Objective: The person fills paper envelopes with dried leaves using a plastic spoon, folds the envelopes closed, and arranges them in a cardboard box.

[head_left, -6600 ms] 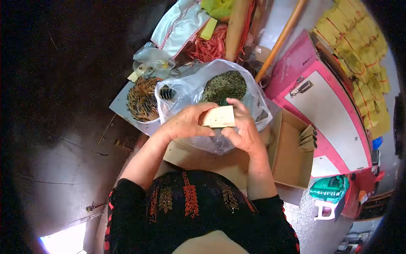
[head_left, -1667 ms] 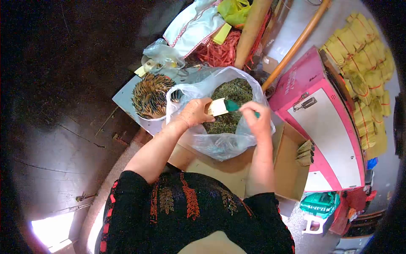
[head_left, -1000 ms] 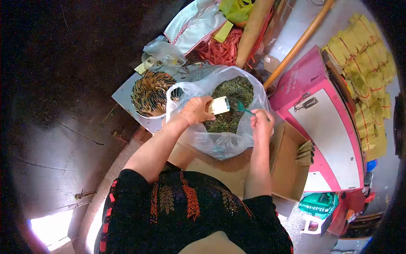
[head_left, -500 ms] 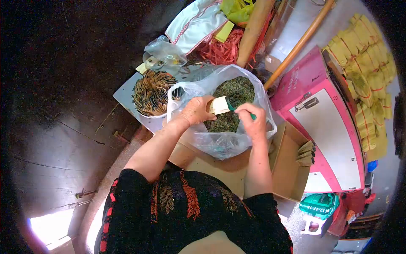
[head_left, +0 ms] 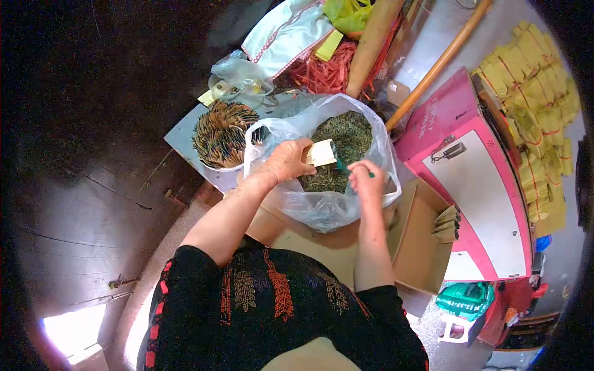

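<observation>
My left hand [head_left: 288, 162] is closed round a small cream paper packet [head_left: 321, 153], its open mouth facing right. My right hand [head_left: 367, 178] grips a small green scoop [head_left: 341, 166]; the scoop's end lies just below the packet's mouth and is partly blurred. Under both hands stands a clear plastic bag [head_left: 383, 133] with its top spread wide. Loose grey-green dried material [head_left: 346, 133] lies inside it, too fine to name exactly. To the left, a white-rimmed container holds a dense bundle of thin brown pieces with dark tips [head_left: 224, 136].
A cardboard box [head_left: 421, 247] with a few small packets [head_left: 447, 224] is at my right. Beyond it stands a pink and white cabinet [head_left: 473, 185] with yellow bundles [head_left: 535, 123] behind. Wooden poles [head_left: 442, 62], red plastic strips [head_left: 322, 67] and a white cloth [head_left: 284, 37] lie at the back.
My right hand has moved slightly down with the green scoop, whose end now sits lower, away from the packet's mouth. My left hand and the packet have barely moved.
</observation>
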The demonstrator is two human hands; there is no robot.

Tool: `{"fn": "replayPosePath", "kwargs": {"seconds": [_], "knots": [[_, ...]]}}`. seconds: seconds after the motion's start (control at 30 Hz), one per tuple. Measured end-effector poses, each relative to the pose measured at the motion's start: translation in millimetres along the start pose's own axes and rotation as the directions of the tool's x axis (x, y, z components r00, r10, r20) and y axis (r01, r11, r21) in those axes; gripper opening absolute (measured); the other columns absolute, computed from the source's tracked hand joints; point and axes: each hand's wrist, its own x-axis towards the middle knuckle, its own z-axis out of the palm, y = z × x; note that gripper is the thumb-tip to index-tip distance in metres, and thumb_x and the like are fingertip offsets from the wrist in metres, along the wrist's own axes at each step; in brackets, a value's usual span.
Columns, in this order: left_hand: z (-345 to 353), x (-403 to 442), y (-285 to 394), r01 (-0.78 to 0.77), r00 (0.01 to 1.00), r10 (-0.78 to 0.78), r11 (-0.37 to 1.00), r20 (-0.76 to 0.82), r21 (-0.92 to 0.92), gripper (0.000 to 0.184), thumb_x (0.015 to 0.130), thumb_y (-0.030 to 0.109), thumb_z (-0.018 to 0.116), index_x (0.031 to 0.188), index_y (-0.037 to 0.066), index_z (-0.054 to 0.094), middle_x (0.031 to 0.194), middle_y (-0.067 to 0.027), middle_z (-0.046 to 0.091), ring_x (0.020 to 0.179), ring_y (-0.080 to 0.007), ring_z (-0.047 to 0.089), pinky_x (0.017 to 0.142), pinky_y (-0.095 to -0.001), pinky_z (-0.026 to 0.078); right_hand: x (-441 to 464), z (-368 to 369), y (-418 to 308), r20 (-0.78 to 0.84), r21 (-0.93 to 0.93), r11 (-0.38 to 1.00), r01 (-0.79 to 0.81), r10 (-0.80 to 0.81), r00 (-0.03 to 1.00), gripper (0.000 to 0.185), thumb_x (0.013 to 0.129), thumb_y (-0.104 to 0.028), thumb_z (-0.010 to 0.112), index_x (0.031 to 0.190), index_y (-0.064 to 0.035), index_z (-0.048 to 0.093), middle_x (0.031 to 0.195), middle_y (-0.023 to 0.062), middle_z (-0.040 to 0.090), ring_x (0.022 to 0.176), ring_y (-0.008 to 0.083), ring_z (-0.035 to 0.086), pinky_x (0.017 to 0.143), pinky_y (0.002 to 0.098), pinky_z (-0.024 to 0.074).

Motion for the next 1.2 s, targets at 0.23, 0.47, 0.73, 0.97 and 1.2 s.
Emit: {"fn": "replayPosePath", "kwargs": {"seconds": [0.23, 0.47, 0.73, 0.97, 1.2], "knots": [[0.4, 1.9, -3.7, -0.019, 1.000, 0.019, 1.000, 0.017, 0.004, 0.054, 0.061, 0.025, 0.082, 0.107, 0.005, 0.061, 0.090, -0.0158, 0.067, 0.087, -0.0322, 0.064, 0.079, -0.0396, 0.050, 2.9, -19.6, 7.8, -0.211, 0.373, 0.928, -0.006, 0.092, 0.973, 0.011, 0.078, -0.009, 0.057, 0.076, -0.0030, 0.066, 0.058, 0.0040, 0.056, 0.043, 0.0069, 0.044, 0.039, 0.0195, 0.0299], [0.0, 0.8, -1.1, -0.037, 0.999, 0.037, 0.999, -0.026, 0.008, 0.052, 0.061, 0.025, 0.083, 0.104, 0.005, 0.061, 0.090, -0.0155, 0.066, 0.086, -0.0323, 0.064, 0.078, -0.0396, 0.050, -2.4, -31.2, -23.8, -0.160, 0.274, 0.946, 0.176, -0.135, 0.978, 0.014, 0.079, -0.010, 0.055, 0.077, -0.0011, 0.065, 0.059, 0.0034, 0.056, 0.047, 0.0080, 0.046, 0.043, 0.0209, 0.0331], [0.8, 0.5, -3.3, -0.024, 1.000, 0.024, 1.000, -0.013, 0.003, 0.049, 0.061, 0.025, 0.082, 0.102, 0.005, 0.061, 0.088, -0.0148, 0.067, 0.084, -0.0324, 0.064, 0.077, -0.0395, 0.050, -13.9, 1.5, -54.0, 0.235, -0.199, 0.730, 0.654, -0.612, 0.755, 0.012, 0.078, 0.000, 0.055, 0.080, 0.0015, 0.066, 0.070, 0.0018, 0.064, 0.062, 0.0083, 0.055, 0.057, 0.0233, 0.0410], [-4.7, 0.2, 5.1, -0.005, 0.994, -0.012, 0.988, -0.109, -0.153, 0.061, 0.062, 0.028, 0.083, 0.114, 0.004, 0.060, 0.090, -0.0153, 0.067, 0.083, -0.0278, 0.065, 0.077, -0.0365, 0.050, -8.5, -27.9, -33.4, -0.032, -0.259, 0.800, 0.541, -0.567, 0.823, 0.011, 0.079, -0.002, 0.057, 0.085, 0.0014, 0.066, 0.081, -0.0002, 0.064, 0.075, 0.0071, 0.056, 0.068, 0.0224, 0.0442], [7.4, 13.5, 15.6, -0.093, 0.987, 0.030, 0.910, -0.160, -0.404, 0.060, 0.065, 0.022, 0.084, 0.118, 0.006, 0.059, 0.095, -0.0119, 0.068, 0.086, -0.0194, 0.064, 0.079, -0.0336, 0.050, -18.9, 2.9, 2.1, 0.189, -0.607, 0.654, 0.453, -0.435, 0.881, 0.032, 0.070, -0.014, 0.072, 0.099, -0.0046, 0.065, 0.097, 0.0164, 0.066, 0.089, 0.0343, 0.063, 0.081, 0.0410, 0.0500]]}}
